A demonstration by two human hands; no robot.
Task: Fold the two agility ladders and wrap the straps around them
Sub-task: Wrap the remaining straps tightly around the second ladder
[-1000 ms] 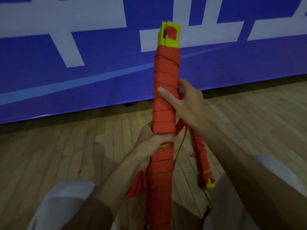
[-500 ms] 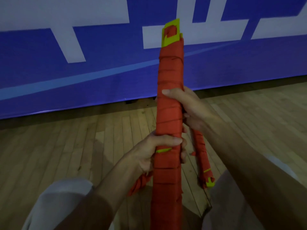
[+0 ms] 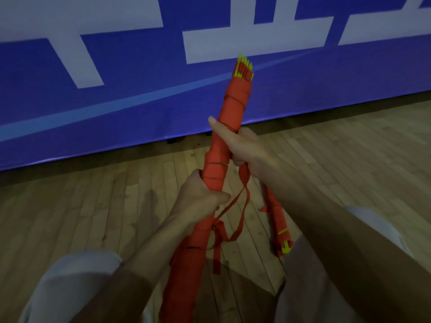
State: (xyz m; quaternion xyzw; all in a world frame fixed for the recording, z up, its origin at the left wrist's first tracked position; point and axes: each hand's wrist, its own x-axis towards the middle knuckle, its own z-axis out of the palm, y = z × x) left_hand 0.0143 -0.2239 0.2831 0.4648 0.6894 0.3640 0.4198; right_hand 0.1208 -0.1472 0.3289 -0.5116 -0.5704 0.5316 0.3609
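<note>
Two hands grip the wrapped agility ladder (image 3: pixel 233 113): left hand (image 3: pixel 200 197) curled round it low, right hand (image 3: pixel 245 148) above. It has tilted since a moment ago, and a loose strap (image 3: pixel 245 201) now loops under the right hand. The second ladder (image 3: pixel 276 215) lies on the floor (image 3: pixel 93 206) beyond the right hand.

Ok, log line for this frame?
stage: strap partly wrapped | left hand: grips held ladder bundle low | right hand: grips it higher | loose strap: hangs looped | second ladder bundle: on floor
</note>
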